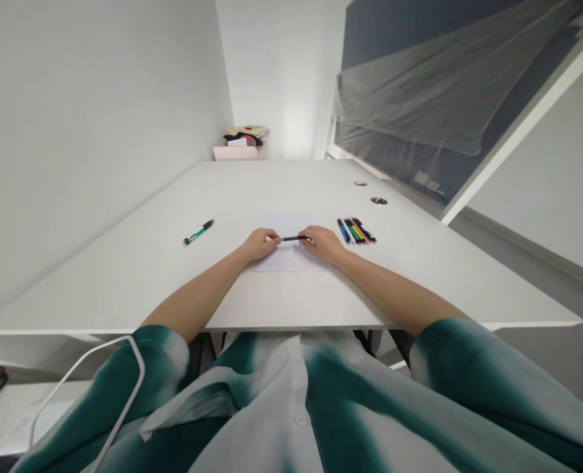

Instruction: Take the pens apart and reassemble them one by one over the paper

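A thin black pen [295,238] lies level between my two hands, just above a white sheet of paper [287,226] on the white table [173,276]. My left hand [260,244] pinches the pen's left end with its fingers closed. My right hand [323,242] grips the pen's right end, fingers curled. Both forearms rest across the table's near edge.
Several coloured pens [356,231] lie in a row right of my right hand. A green pen [198,232] lies alone to the left. Two round cable holes [378,200] sit farther back. A pink box with clutter [239,150] stands at the far end.
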`<action>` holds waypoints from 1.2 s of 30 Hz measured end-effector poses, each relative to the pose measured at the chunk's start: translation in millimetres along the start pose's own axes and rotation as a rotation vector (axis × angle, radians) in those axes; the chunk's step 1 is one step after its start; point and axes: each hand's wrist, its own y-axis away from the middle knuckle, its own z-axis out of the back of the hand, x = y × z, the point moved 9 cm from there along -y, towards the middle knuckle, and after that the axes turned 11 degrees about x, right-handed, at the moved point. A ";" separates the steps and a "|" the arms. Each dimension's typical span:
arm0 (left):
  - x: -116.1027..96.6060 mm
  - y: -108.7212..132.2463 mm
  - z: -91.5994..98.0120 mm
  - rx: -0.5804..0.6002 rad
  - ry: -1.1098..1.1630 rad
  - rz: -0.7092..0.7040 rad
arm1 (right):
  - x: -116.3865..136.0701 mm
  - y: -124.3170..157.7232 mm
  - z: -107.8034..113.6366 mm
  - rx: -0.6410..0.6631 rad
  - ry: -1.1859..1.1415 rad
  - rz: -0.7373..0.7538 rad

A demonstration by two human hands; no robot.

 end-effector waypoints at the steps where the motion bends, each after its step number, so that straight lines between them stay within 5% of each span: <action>1: 0.3 -0.1 -0.1 0.001 0.000 0.001 | 0.1 0.0 0.2 0.000 0.000 -0.002; 26: -3.9 3.1 2.5 -0.030 -0.025 -0.013 | 1.3 -0.6 2.6 0.060 -0.008 -0.054; 36: -17.3 5.6 2.2 -0.074 -0.115 -0.137 | 1.9 -1.7 1.6 0.055 -0.012 -0.052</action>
